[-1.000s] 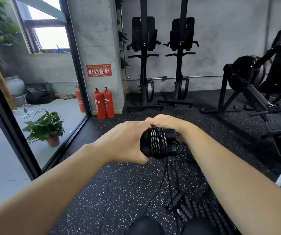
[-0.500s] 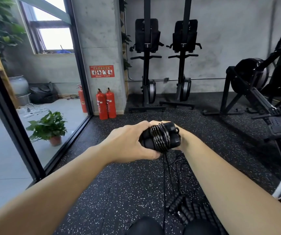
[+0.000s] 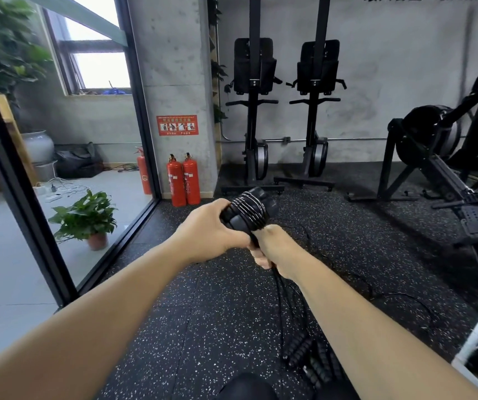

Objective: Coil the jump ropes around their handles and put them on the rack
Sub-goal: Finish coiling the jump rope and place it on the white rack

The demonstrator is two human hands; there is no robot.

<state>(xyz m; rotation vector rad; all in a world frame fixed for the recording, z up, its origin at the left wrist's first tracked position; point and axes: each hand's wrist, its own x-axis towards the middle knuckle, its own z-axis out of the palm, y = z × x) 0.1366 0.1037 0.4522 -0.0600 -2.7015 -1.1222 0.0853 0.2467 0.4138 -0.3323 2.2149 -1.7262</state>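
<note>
My left hand (image 3: 211, 229) grips a pair of black jump rope handles (image 3: 247, 210) held side by side, with several turns of thin black rope wound around their middle. Just below and to the right, my right hand (image 3: 272, 249) pinches the free rope where it leaves the coil. From there the loose rope (image 3: 282, 301) hangs down to the floor. More jump ropes with ribbed black handles (image 3: 304, 353) lie in a tangle on the floor by my right forearm. No rack is identifiable in view.
Black speckled rubber floor (image 3: 203, 327) underfoot. Two upright ski machines (image 3: 255, 116) stand at the concrete back wall, a rowing machine (image 3: 440, 180) at right. Red fire extinguishers (image 3: 182, 183) sit by the pillar. A glass partition (image 3: 58, 168) and a potted plant (image 3: 87, 217) are at left.
The handles have tilted, their far end now pointing up and right. My right hand came from over the coil down to below it, pulling the rope along.
</note>
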